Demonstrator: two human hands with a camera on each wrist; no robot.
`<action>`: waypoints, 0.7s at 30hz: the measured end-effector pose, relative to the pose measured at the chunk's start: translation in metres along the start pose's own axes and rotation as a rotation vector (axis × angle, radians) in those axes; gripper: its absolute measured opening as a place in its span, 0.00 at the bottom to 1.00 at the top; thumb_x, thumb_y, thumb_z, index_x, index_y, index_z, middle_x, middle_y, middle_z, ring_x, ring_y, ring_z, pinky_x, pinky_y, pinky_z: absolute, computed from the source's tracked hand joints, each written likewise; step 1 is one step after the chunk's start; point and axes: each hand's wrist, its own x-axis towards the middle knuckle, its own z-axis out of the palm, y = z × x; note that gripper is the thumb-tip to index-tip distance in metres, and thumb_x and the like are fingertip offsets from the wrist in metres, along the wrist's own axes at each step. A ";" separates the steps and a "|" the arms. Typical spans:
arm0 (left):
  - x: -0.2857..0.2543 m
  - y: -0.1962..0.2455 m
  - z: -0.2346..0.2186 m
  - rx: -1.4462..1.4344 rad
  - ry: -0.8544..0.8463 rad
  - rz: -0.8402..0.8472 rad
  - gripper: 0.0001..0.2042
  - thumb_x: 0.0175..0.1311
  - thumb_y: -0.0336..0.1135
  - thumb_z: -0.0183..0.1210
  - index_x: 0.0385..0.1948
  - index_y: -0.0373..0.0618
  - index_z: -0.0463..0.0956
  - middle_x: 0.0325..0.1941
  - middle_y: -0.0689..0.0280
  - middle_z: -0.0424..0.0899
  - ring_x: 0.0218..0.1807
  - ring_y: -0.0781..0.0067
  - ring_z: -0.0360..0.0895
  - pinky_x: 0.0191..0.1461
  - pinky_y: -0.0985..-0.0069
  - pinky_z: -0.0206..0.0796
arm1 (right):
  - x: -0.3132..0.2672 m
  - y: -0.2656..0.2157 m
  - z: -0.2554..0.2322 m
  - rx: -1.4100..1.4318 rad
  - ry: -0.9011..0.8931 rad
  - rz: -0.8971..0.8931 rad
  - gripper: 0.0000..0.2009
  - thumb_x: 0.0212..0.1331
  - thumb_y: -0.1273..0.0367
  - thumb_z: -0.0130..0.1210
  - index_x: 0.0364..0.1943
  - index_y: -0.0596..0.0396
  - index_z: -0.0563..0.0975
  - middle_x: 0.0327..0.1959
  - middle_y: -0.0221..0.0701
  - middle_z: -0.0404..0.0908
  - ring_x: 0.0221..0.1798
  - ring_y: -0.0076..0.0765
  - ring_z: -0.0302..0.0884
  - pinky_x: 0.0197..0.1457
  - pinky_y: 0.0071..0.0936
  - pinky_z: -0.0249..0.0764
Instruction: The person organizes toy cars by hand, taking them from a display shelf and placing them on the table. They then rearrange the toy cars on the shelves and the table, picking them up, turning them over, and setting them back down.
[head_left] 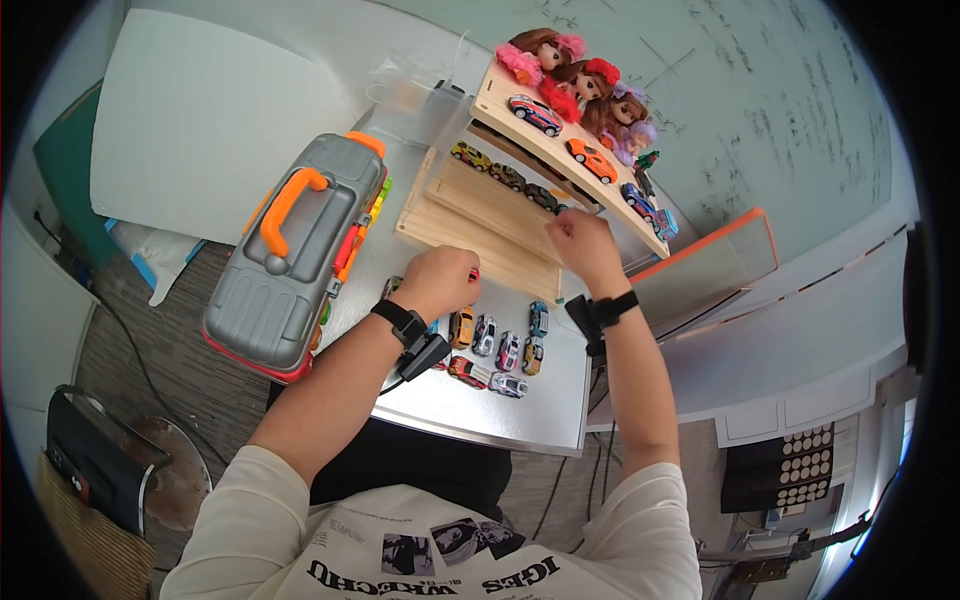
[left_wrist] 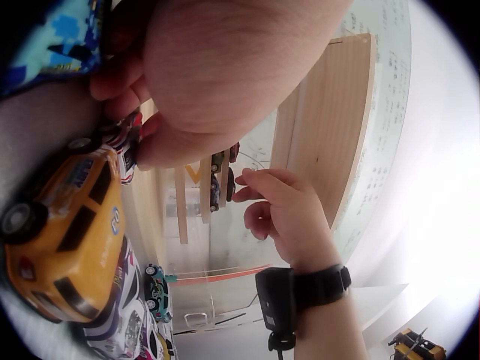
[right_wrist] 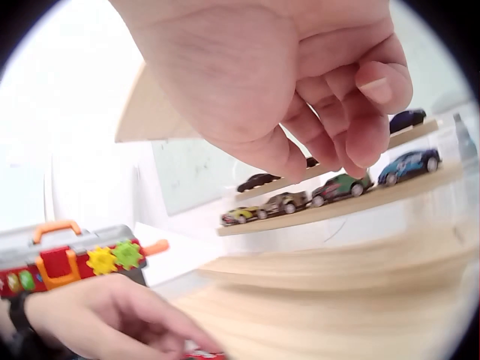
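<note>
My left hand (head_left: 437,283) is over the table's middle, its fingertips pinching a small red-and-white toy car (right_wrist: 202,352); most of that car is hidden by the fingers. My right hand (head_left: 585,245) is raised at the wooden shelf (head_left: 485,215), holding nothing, with its fingers loosely bent. In the right wrist view its fingertips overlap the upper edge of a green toy car (right_wrist: 342,187), with a blue toy car (right_wrist: 409,166) just to the right. A camouflage car (right_wrist: 283,203) and a yellow car (right_wrist: 240,215) stand in the same row on that shelf board.
Below the left hand several toy cars stand on the metal table (head_left: 500,415), among them an orange-yellow van (left_wrist: 71,232). A grey toolbox (head_left: 290,250) with an orange handle stands left. Dolls (head_left: 585,85) and more cars, including an orange one (head_left: 592,160), occupy the shelf top.
</note>
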 end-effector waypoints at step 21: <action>0.002 0.003 -0.002 0.068 -0.104 0.059 0.27 0.51 0.48 0.74 0.53 0.46 0.86 0.27 0.61 0.83 0.30 0.62 0.81 0.36 0.68 0.72 | -0.104 0.052 0.104 1.629 0.098 0.133 0.06 0.67 0.72 0.57 0.39 0.59 0.84 0.26 0.29 0.83 0.19 0.16 0.68 0.22 0.16 0.58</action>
